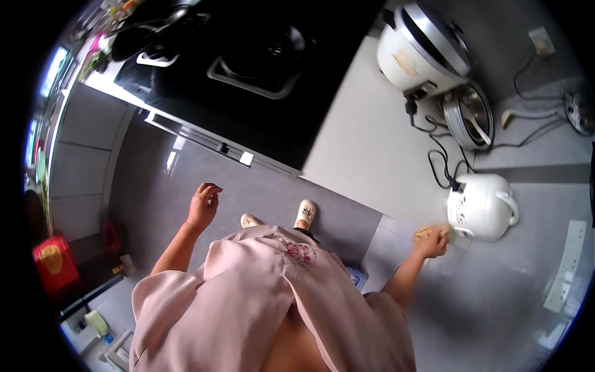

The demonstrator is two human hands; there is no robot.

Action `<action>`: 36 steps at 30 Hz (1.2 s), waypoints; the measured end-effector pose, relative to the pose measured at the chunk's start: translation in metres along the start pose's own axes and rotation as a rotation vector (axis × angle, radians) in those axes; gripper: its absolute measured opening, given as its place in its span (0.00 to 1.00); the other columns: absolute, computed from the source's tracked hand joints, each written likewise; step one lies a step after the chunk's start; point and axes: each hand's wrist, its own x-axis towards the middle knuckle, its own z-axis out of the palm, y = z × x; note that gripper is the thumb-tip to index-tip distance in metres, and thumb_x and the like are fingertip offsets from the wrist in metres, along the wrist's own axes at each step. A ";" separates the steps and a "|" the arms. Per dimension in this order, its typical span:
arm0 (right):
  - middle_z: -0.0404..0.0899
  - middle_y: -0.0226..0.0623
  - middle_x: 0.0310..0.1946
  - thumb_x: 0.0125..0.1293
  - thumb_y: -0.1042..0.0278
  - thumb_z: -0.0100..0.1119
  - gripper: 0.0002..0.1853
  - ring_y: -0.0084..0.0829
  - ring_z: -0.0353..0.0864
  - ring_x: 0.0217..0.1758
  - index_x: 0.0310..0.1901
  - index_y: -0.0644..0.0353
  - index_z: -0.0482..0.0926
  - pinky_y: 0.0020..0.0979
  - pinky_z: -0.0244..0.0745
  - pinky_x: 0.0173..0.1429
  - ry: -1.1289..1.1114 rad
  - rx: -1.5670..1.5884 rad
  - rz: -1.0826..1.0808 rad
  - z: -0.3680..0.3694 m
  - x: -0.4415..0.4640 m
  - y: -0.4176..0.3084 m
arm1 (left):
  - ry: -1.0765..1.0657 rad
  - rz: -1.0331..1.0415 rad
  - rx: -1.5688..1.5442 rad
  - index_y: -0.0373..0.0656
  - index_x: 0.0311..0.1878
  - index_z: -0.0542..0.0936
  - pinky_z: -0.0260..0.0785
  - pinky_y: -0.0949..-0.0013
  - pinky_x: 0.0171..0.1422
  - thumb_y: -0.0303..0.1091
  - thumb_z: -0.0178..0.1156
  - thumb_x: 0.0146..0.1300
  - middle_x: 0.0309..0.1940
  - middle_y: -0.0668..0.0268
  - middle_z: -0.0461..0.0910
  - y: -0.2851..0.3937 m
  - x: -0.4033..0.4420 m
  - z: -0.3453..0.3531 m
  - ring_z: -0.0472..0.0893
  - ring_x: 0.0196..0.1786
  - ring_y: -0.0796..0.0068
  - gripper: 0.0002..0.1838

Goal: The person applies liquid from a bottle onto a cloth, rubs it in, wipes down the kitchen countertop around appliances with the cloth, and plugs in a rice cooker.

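Observation:
My right hand (433, 243) is closed round a tan cloth (424, 234), beside the base of a white rice cooker (480, 206) at the right. The cloth is bunched and partly covered by my fingers. My left hand (204, 204) hangs over the floor in front of the stove, its fingers loosely curled and apart, holding nothing. A black cord runs from the white cooker across the pale counter (372, 136).
A black stove top (248, 62) fills the upper middle. At the upper right stand a large cooker (421, 53) with a metal lid and a steel pot (468, 116). A red box (56, 262) is at the lower left; a power strip (565, 266) lies far right.

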 end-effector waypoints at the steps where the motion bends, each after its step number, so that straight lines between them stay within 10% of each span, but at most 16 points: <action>1: 0.64 0.46 0.61 0.57 0.58 0.69 0.20 0.36 0.72 0.58 0.46 0.65 0.83 0.38 0.75 0.57 -0.005 -0.033 -0.065 0.004 -0.032 -0.011 | 0.006 -0.008 -0.039 0.39 0.41 0.81 0.79 0.66 0.43 0.16 0.54 0.60 0.44 0.58 0.78 -0.008 -0.003 -0.002 0.82 0.43 0.59 0.10; 11: 0.66 0.44 0.62 0.60 0.57 0.66 0.18 0.44 0.65 0.64 0.47 0.59 0.83 0.43 0.67 0.63 -0.574 -0.077 -0.852 0.066 -0.300 -0.079 | 0.271 -0.054 -0.022 0.41 0.40 0.81 0.75 0.64 0.42 0.17 0.57 0.55 0.40 0.59 0.78 -0.105 -0.080 -0.079 0.80 0.37 0.58 0.12; 15: 0.66 0.36 0.61 0.68 0.67 0.56 0.20 0.29 0.74 0.57 0.58 0.69 0.74 0.32 0.70 0.61 -1.236 0.513 -0.085 0.053 -0.364 -0.159 | 0.426 -0.259 -0.122 0.41 0.40 0.81 0.75 0.65 0.42 0.18 0.56 0.56 0.40 0.60 0.78 -0.151 -0.143 -0.113 0.81 0.38 0.60 0.10; 20: 0.69 0.44 0.57 0.60 0.61 0.60 0.17 0.44 0.71 0.56 0.45 0.65 0.80 0.41 0.68 0.61 -0.879 -0.186 -0.995 0.116 -0.432 -0.170 | 0.721 -0.538 -0.179 0.39 0.39 0.81 0.74 0.69 0.41 0.19 0.55 0.57 0.36 0.60 0.78 -0.205 -0.237 -0.127 0.80 0.35 0.66 0.09; 36: 0.68 0.40 0.56 0.52 0.63 0.63 0.12 0.50 0.67 0.57 0.38 0.56 0.81 0.46 0.75 0.52 -1.138 -0.001 -1.237 0.230 -0.821 -0.317 | 0.938 -0.667 -0.080 0.40 0.39 0.81 0.76 0.65 0.42 0.21 0.56 0.56 0.36 0.58 0.80 -0.311 -0.174 -0.272 0.81 0.37 0.62 0.09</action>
